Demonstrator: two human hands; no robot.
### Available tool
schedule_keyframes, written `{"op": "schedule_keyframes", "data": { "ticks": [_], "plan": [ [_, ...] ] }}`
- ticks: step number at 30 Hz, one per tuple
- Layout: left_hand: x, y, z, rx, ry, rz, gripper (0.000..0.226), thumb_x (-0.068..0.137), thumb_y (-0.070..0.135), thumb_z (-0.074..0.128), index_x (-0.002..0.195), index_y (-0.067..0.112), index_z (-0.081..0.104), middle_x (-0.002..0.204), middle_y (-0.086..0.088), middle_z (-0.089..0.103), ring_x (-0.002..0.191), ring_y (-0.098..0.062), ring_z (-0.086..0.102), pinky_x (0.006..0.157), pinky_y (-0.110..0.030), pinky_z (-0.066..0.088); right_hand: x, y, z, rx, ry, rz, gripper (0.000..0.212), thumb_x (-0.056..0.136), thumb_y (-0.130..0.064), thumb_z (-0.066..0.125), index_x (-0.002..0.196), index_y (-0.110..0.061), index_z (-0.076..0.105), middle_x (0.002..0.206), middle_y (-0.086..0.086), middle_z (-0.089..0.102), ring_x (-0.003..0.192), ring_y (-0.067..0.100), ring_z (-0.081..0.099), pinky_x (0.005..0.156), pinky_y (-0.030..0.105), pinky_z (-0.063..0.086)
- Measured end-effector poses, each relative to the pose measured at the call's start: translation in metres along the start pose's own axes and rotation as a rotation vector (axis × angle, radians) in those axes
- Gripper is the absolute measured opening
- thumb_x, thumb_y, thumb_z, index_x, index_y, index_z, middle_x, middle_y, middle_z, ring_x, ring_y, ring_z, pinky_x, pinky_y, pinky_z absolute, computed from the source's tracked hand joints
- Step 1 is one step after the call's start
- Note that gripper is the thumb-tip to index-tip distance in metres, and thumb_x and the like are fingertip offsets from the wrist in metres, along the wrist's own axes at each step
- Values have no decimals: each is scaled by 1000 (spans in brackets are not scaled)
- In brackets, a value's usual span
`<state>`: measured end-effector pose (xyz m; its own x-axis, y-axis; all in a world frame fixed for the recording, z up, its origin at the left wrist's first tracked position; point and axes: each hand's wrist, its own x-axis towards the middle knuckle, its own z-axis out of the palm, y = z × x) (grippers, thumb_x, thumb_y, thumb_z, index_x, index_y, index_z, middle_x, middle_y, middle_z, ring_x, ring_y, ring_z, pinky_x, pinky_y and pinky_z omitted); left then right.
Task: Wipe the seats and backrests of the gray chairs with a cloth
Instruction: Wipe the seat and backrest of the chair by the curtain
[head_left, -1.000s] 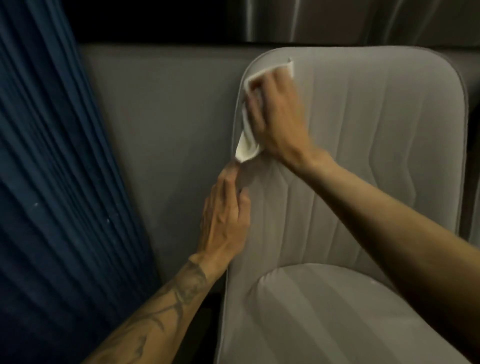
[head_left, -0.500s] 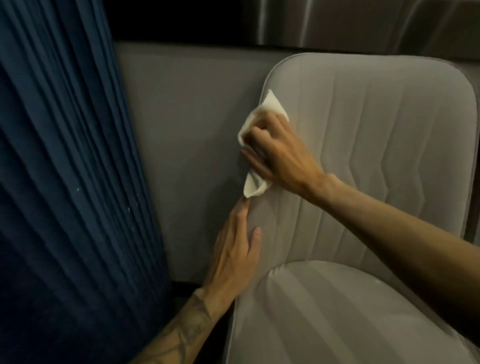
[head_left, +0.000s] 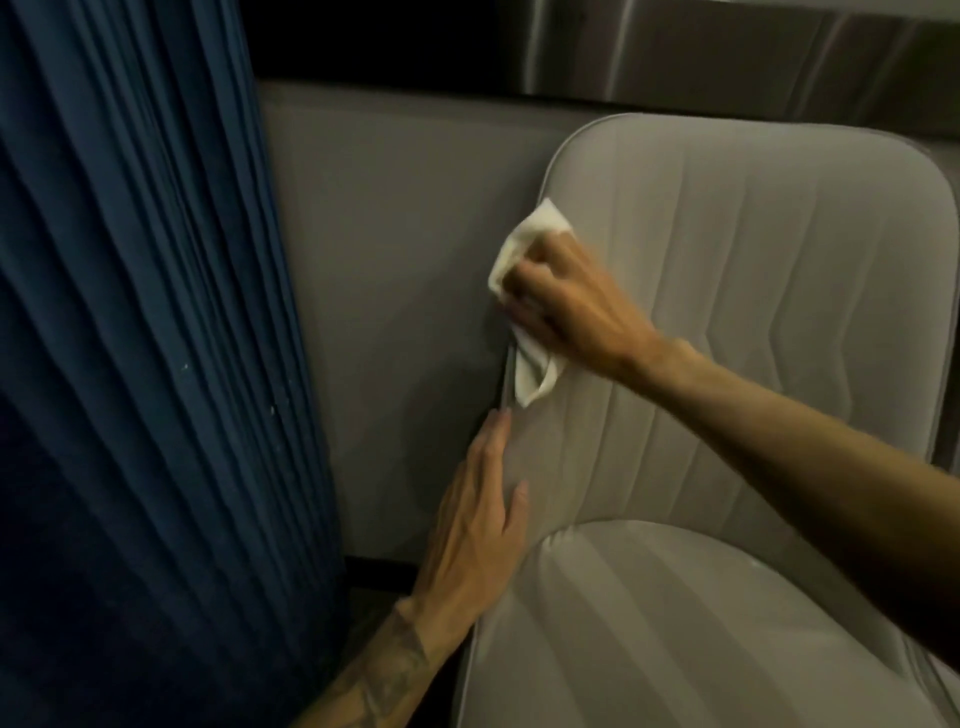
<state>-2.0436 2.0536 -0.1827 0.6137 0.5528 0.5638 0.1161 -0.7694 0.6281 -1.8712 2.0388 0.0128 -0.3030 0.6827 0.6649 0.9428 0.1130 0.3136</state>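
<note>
The right grip (head_left: 566, 306) is clamped on the cloth (head_left: 524, 244): fingers curled round the bunched white fabric and pressing it against the left edge of the backrest (head_left: 753, 312). One corner sticks up above the knuckles and a loose fold hangs below the palm. A second ago this grip lay flatter, with the cloth spread at the top left corner of the backrest. It has since travelled down the piping and is now roughly midway along that edge, so the upper corner and the top part of the edge look wiped.

The left grip (head_left: 467, 535) holds nothing. Its fingers lie straight along the same edge, fingertips just under the hanging fold and the thumb spread onto the upholstery. It has slid lower too, keeping just below the cloth, and its heel now lies near where the backrest meets the seat (head_left: 675, 623). I judge that it steadies the gray chair (head_left: 883, 364) against the wiping pressure.

The stroke seems to be a downward pass along the side seam. The broad stitched panels to the right and the whole seat look still to be done.

Left of the chair is a plain gray wall panel (head_left: 389, 260), and beyond it a pleated blue curtain (head_left: 130, 364)
</note>
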Motion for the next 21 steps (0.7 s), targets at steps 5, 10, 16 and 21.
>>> {"op": "schedule_keyframes", "data": {
  "ticks": [5, 10, 16, 21],
  "plan": [
    [-23, -10, 3, -4, -56, -35, 71, 109, 35, 38, 159, 51, -9, 169, 28, 0, 155, 5, 10, 123, -14, 11, 39, 24, -8, -61, 279, 268, 33, 104, -35, 52, 100, -5, 65, 103, 18, 57, 93, 33, 54, 80, 37, 40],
    [-48, -14, 8, -7, -67, -87, 74, 107, 34, 43, 156, 55, -6, 169, 27, 6, 154, 5, 13, 125, -19, 14, -35, -32, 21, 90, 114, 164, 27, 102, -28, 57, 99, -3, 66, 103, 19, 56, 91, 33, 54, 78, 41, 45],
    [-71, -9, 8, -2, -105, -144, 75, 107, 29, 47, 155, 52, -6, 169, 24, 6, 153, 6, 12, 124, -17, 12, -43, -29, 20, 98, 94, 199, 26, 102, -29, 57, 103, -4, 64, 107, 18, 54, 93, 31, 53, 79, 44, 47],
    [-74, -9, 10, -9, -104, -174, 76, 104, 38, 42, 154, 60, -10, 166, 32, 3, 148, 14, 9, 118, -7, 6, -35, -38, 31, 125, 231, 345, 27, 103, -31, 55, 102, -6, 65, 108, 14, 55, 97, 26, 54, 82, 42, 47]
  ]
}}
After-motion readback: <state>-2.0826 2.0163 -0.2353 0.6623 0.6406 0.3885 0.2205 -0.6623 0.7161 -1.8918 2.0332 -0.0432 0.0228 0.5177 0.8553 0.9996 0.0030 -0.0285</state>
